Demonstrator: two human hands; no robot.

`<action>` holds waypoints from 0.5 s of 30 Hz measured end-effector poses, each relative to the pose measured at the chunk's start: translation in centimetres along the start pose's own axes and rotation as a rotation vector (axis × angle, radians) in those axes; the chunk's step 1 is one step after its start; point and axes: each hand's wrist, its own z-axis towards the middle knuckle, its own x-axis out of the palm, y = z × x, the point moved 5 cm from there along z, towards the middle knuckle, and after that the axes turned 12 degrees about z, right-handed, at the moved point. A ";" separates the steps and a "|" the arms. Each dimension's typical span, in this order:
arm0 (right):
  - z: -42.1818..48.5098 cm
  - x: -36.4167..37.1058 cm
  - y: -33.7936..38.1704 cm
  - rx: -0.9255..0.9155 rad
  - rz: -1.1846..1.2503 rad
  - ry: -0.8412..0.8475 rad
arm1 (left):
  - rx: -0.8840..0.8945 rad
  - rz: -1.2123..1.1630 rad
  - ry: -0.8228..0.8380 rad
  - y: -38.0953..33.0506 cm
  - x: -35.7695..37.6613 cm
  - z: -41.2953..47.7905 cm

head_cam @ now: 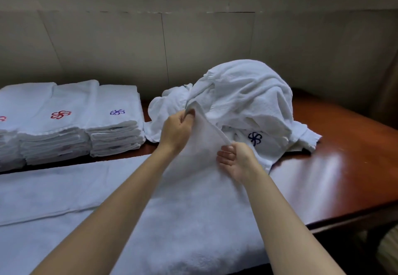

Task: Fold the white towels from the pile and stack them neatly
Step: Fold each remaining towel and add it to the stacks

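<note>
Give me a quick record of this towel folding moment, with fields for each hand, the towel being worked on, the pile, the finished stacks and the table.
left hand: left hand pinches one end of the towel's raised edge
right hand: right hand pinches the other end of that edge
towel in hand: white towel, edge lifted, rest lying on the table
pile: unfolded pile behind the hands, dark blue logo showing
finished stacks: folded stacks at left, red and blue logos on top
table: wooden table, glossy reddish brown
</note>
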 end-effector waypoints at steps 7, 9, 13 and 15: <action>-0.3 -0.5 0.5 0.155 -0.160 0.054 | 0.235 0.418 0.920 1.1 3.2 -7.4; 0.0 -1.3 1.1 -0.006 -0.531 -0.046 | 0.220 0.465 0.937 2.3 3.2 -8.5; 0.5 -2.1 2.5 -0.381 -0.900 -0.167 | 0.148 0.636 0.666 4.6 0.9 -7.9; 0.4 -2.3 3.0 -0.506 -0.905 -0.212 | 0.031 0.801 0.599 7.1 -0.9 -7.7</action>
